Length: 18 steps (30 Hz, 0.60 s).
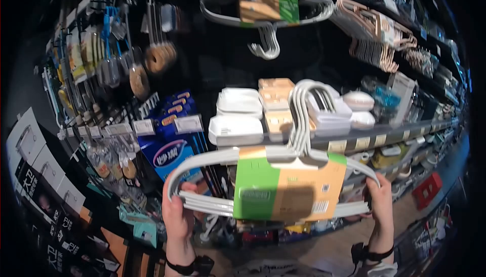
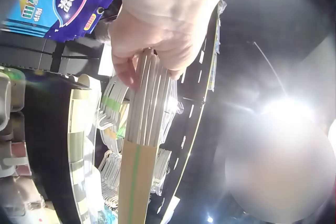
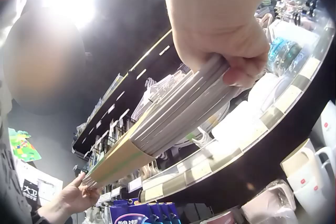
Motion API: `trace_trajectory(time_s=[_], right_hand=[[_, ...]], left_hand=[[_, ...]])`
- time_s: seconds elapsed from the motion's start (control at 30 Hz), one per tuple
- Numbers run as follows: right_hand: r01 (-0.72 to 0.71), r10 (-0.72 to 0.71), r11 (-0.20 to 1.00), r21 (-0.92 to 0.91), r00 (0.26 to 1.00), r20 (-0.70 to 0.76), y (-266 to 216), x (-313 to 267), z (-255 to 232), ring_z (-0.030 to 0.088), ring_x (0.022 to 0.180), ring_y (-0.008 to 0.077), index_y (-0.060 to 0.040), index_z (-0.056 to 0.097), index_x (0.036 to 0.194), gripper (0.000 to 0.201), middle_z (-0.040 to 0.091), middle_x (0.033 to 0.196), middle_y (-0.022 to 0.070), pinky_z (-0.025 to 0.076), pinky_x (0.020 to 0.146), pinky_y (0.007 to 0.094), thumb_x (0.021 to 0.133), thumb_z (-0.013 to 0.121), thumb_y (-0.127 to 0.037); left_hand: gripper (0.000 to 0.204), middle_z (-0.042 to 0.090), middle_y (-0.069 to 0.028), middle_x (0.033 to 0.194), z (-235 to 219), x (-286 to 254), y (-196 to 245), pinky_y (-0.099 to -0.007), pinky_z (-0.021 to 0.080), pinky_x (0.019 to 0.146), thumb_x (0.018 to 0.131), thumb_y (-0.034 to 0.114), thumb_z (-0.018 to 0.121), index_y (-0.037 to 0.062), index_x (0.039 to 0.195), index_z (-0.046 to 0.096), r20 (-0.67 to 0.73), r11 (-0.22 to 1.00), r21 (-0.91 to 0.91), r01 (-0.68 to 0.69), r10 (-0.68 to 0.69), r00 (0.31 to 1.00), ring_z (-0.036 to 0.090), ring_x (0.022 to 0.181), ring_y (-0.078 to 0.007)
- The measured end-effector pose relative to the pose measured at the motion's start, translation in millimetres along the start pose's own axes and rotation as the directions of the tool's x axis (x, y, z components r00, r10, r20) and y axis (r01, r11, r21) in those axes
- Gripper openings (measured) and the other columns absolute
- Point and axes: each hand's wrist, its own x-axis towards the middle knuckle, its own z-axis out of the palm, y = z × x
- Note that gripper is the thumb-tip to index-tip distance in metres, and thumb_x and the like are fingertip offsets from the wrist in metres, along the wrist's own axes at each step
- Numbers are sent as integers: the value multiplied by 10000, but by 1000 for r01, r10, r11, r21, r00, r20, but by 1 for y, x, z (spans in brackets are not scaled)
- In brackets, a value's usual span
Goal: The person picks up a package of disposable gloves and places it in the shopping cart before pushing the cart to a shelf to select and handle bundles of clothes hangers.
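Note:
A pack of several grey-white hangers in a green and tan cardboard sleeve is held up in both hands, hooks upward, in the head view. My left hand grips its left end, and my right hand its right end. In the left wrist view the left hand curls over the stacked hanger edges. The right wrist view has the right hand round the other end of the stack, with the left hand at the far end.
Behind the pack, a shelf holds white boxes and tan boxes. Another hanger pack hangs above, with pinkish hangers to its right. Brushes and blue packages hang at left. A red box is at lower right.

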Motion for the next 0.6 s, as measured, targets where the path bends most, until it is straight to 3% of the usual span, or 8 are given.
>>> trace_trajectory(time_s=[0.03, 0.1, 0.23, 0.33, 0.37, 0.6], right_hand=[[10, -11, 1000, 21, 1000, 17, -1, 2, -2, 489, 487, 69, -13, 593, 828, 184, 519, 580, -3, 362, 447, 229, 886, 566, -186], [-45, 36, 992, 117, 996, 77, -7, 3, -7, 482, 484, 56, -17, 593, 861, 208, 522, 586, -4, 351, 439, 214, 893, 570, -221], [-71, 57, 988, 134, 993, 107, -8, 3, -9, 458, 424, 58, -15, 584, 908, 242, 513, 584, 12, 300, 361, 193, 902, 554, -254], [-79, 59, 985, 152, 989, 134, -6, 4, -10, 469, 430, 57, -22, 580, 935, 230, 529, 600, 16, 291, 347, 188, 904, 549, -248], [-74, 55, 986, 147, 990, 132, -4, 5, -10, 470, 435, 54, -24, 580, 937, 229, 533, 604, 15, 290, 348, 186, 905, 549, -249], [-17, -7, 990, 138, 985, 170, -12, 3, -8, 459, 569, 40, -7, 592, 912, 232, 516, 629, -13, 338, 523, 194, 907, 562, -237]], left_hand=[[473, 557, -97, 1002, -2, 2, -2, -340, 507, 743, 965, 396, 443, 19, 1250, 418, 20, 1000, -6, -28, 28, 999, 533, 789, -137], [425, 577, -72, 982, 0, 2, -4, -269, 463, 678, 978, 393, 417, 26, 1190, 459, -18, 999, -38, 3, -4, 1000, 548, 792, -117], [386, 590, -77, 954, -3, -1, -5, -280, 483, 683, 988, 362, 407, 28, 1172, 468, -2, 990, -99, 105, -106, 994, 577, 768, -142], [381, 593, -79, 948, -11, -3, -13, -321, 510, 717, 991, 346, 399, 25, 1183, 469, -36, 984, -140, 113, -119, 992, 597, 802, -175], [379, 592, -77, 949, -10, -3, -12, -297, 501, 698, 994, 339, 395, 28, 1198, 469, -37, 985, -133, 107, -113, 993, 591, 797, -159], [339, 576, -103, 967, -12, -11, -8, -315, 501, 716, 993, 318, 411, 15, 1130, 479, -69, 978, -180, 110, -124, 990, 568, 818, -148]])
